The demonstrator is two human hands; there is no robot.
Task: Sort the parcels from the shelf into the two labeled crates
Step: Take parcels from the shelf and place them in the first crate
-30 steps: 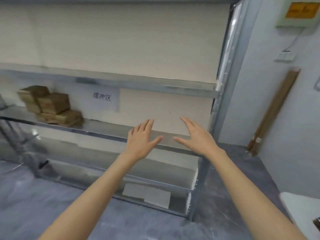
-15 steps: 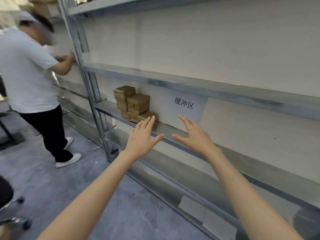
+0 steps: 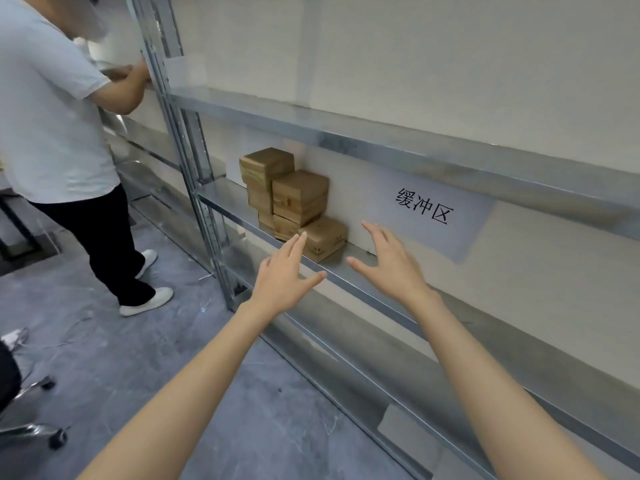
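Hovering before the shelf (image 3: 221, 199), the left hand (image 3: 284, 275) and right hand (image 3: 388, 261) are both empty, fingers straight and spread. The brown parcels (image 3: 294, 199) sit stacked on that shelf, stepping up toward the left. The lowest parcel (image 3: 323, 239) lies ahead, between the hands. From where I stand the left hand looks nearer, its fingertips just short of it. No crates are in sight.

Left hand (image 3: 284, 278) and right hand (image 3: 391, 268) are held out, fingers straight, over the front edge of the middle shelf (image 3: 225, 199). Brown parcels (image 3: 298, 199) are stacked near its left end; the left fingertips perhaps touch the lowest one. A paper sign (image 3: 426, 216) hangs behind the right hand
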